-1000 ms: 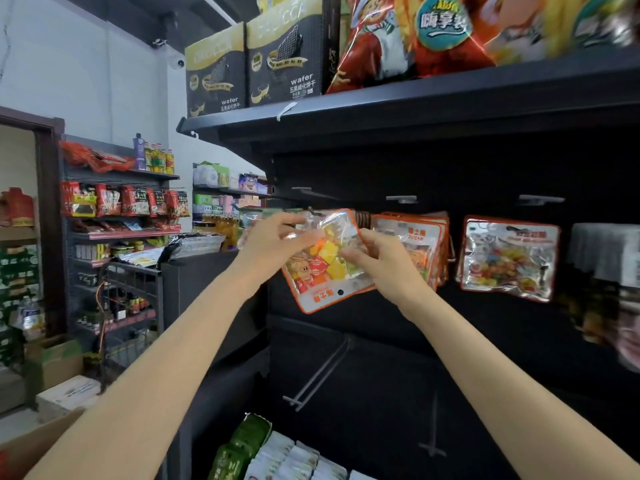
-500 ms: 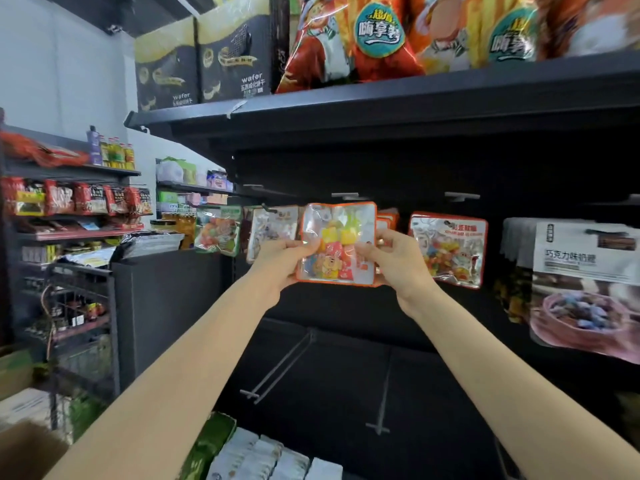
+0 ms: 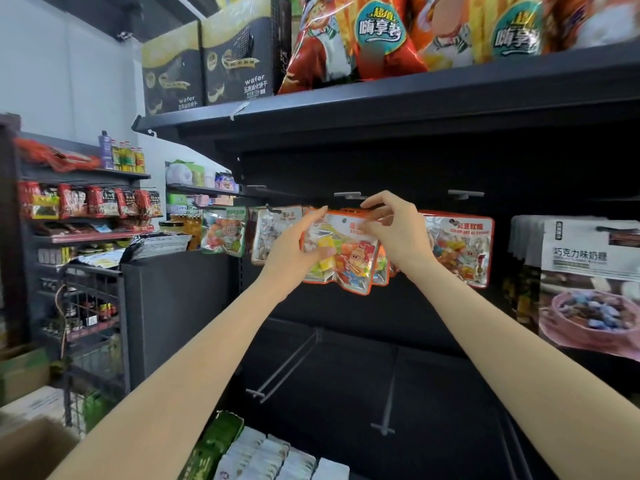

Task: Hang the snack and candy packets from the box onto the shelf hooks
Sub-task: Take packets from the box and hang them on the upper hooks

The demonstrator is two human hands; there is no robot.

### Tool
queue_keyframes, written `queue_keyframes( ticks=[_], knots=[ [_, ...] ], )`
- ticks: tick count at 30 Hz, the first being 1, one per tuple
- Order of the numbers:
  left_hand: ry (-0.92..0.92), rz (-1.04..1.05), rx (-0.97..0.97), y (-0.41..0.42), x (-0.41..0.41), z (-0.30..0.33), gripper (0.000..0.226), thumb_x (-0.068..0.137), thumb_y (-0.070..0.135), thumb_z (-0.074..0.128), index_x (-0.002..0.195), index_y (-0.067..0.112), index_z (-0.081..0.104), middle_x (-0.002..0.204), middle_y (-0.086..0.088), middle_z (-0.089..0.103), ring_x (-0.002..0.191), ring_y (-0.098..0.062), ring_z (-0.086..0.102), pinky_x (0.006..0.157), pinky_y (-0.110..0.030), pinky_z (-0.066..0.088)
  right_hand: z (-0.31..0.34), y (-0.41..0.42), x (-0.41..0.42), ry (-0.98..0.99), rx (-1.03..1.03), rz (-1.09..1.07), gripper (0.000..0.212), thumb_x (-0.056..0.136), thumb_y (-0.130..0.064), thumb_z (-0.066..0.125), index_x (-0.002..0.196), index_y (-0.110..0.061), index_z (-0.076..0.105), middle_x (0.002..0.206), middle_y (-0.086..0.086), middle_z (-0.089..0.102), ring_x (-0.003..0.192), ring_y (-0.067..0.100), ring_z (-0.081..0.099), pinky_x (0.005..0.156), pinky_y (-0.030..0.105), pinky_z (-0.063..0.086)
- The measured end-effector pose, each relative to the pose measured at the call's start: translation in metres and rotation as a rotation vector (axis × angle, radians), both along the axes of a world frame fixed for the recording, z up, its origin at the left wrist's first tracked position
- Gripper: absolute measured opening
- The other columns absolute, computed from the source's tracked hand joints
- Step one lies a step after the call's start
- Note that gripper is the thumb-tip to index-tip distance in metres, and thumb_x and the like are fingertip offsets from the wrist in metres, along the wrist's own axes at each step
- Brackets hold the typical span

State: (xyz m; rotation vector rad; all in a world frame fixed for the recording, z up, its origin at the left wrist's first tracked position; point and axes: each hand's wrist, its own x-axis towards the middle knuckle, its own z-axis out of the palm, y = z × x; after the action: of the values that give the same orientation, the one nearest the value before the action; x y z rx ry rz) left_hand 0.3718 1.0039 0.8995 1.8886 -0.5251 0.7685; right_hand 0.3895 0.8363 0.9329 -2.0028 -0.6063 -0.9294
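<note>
both hands (image 3: 346,237) on candy pkt (image 3: 346,258)

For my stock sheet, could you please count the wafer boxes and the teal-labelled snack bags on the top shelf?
Wafer boxes: 2
Snack bags with a teal label showing: 2
Total: 4
</note>
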Motion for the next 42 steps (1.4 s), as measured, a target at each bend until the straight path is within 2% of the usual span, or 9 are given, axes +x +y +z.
queue_keyframes(
  ticks=[4,6,9,13,18,23,29,37,42],
  knots=[
    [0.055,0.019,-0.045,-0.003,0.005,-0.002,0.067,0.084,0.013,0.067,0.143,0.026,0.037,0.13,0.006,0.052,0.104,-0.004,0.055,0.09,-0.028,0.052,-0.003,0.005,0.005,-0.006,-0.043,-0.04,0.025,0.094,-0.015,0.057,0.116,-0.019,0.067,0.123,0.001,0.059,0.106,0.006,0.053,0.068,0.004,0.035],
    [0.077,0.003,-0.048,-0.004,0.007,-0.001,0.068,0.085,0.014,0.066,0.144,0.027,0.036,0.126,0.008,0.052,0.097,0.001,0.054,0.085,-0.021,0.052,-0.006,0.006,0.004,-0.028,-0.045,-0.063,0.027,0.094,-0.016,0.056,0.119,-0.018,0.066,0.125,0.003,0.058,0.113,0.013,0.053,0.081,0.013,0.036],
    [0.11,-0.013,-0.026,-0.004,0.008,0.0,0.069,0.085,0.015,0.066,0.144,0.029,0.033,0.122,0.01,0.053,0.093,0.002,0.054,0.077,-0.014,0.049,-0.012,0.004,0.004,-0.085,-0.027,-0.089,0.029,0.094,-0.015,0.056,0.122,-0.016,0.064,0.118,0.002,0.056,0.1,0.006,0.049,0.077,0.006,0.034],
    [0.13,-0.002,0.016,-0.003,0.009,0.002,0.071,0.084,0.016,0.067,0.144,0.03,0.033,0.136,0.003,0.05,0.108,-0.006,0.054,0.088,-0.021,0.047,-0.021,0.005,0.006,-0.141,0.011,-0.109,0.03,0.094,-0.014,0.056,0.123,-0.011,0.063,0.105,-0.004,0.047,0.092,0.001,0.041,0.07,-0.008,0.029],
    [0.13,0.012,0.075,-0.005,0.007,0.004,0.07,0.086,0.018,0.066,0.145,0.03,0.03,0.145,0.001,0.042,0.111,-0.002,0.044,0.091,-0.019,0.041,-0.026,0.009,0.01,-0.216,0.029,-0.125,0.028,0.094,-0.015,0.056,0.12,-0.009,0.064,0.107,-0.002,0.05,0.09,0.0,0.043,0.07,-0.005,0.033],
    [0.085,0.109,0.181,-0.008,0.005,0.005,0.071,0.087,0.026,0.064,0.147,0.031,0.026,0.126,0.007,0.049,0.088,-0.003,0.048,0.078,-0.014,0.041,-0.027,0.008,0.012,-0.232,0.037,-0.133,0.028,0.095,-0.012,0.055,0.121,-0.007,0.063,0.105,-0.006,0.043,0.092,0.001,0.043,0.072,-0.007,0.032],
    [0.13,0.114,0.157,-0.01,0.007,0.01,0.071,0.087,0.025,0.065,0.147,0.029,0.026,0.144,0.0,0.043,0.108,-0.006,0.051,0.091,-0.02,0.041,-0.022,0.009,0.016,-0.208,0.032,-0.137,0.026,0.096,-0.008,0.052,0.119,-0.004,0.063,0.107,-0.004,0.042,0.097,0.001,0.04,0.072,-0.008,0.03],
    [0.094,0.272,0.248,-0.022,0.018,0.007,0.075,0.085,0.034,0.065,0.147,0.031,0.024,0.137,-0.011,0.035,0.124,-0.022,0.04,0.104,-0.029,0.031,-0.034,0.004,0.027,-0.25,-0.178,-0.322,0.043,0.089,-0.008,0.062,0.132,-0.01,0.055,0.131,0.009,0.046,0.122,0.02,0.043,0.097,0.027,0.041],
    [-0.104,0.423,0.293,-0.025,0.024,-0.003,0.068,0.084,0.033,0.067,0.144,0.024,0.036,0.138,-0.005,0.03,0.127,-0.017,0.034,0.102,-0.022,0.03,-0.039,0.003,0.026,-0.469,-0.295,-0.452,0.043,0.065,0.001,0.082,0.106,-0.001,0.069,0.114,0.016,0.06,0.105,0.033,0.059,0.077,0.036,0.054]
  ],
)
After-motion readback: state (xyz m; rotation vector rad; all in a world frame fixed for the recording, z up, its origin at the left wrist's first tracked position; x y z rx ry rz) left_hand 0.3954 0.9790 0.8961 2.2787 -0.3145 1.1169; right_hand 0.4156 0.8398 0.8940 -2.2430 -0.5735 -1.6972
